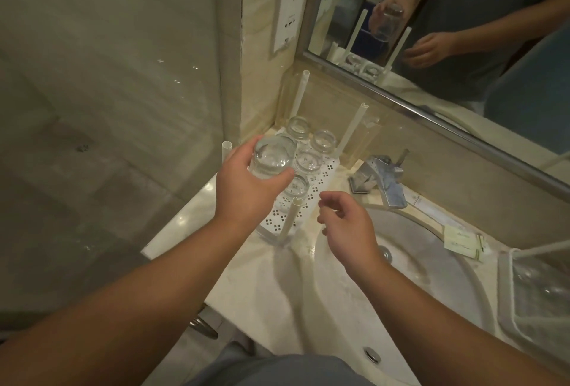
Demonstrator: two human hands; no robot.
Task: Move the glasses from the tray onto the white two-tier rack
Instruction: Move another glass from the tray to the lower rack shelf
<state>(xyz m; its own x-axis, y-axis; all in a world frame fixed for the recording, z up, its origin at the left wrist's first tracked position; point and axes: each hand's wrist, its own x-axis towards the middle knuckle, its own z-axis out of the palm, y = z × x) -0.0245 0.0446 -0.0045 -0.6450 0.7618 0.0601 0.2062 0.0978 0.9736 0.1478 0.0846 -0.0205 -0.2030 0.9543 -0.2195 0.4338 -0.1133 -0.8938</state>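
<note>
A glass (271,159) is sitting upside down in my left hand (246,188), and I am gripping it with my fingers curled round its side and my thumb pressing the near wall, holding it just above the white rack (311,192) in the corner of the counter (277,277). Four more glasses (308,160) are standing upside down on the rack's perforated shelf, between its upright posts. My right hand (345,225) is hovering beside the rack over the edge of the sink (431,262), fingers loosely curled and holding nothing. The tray (536,287) is resting at the far right, past the tap (382,179).
</note>
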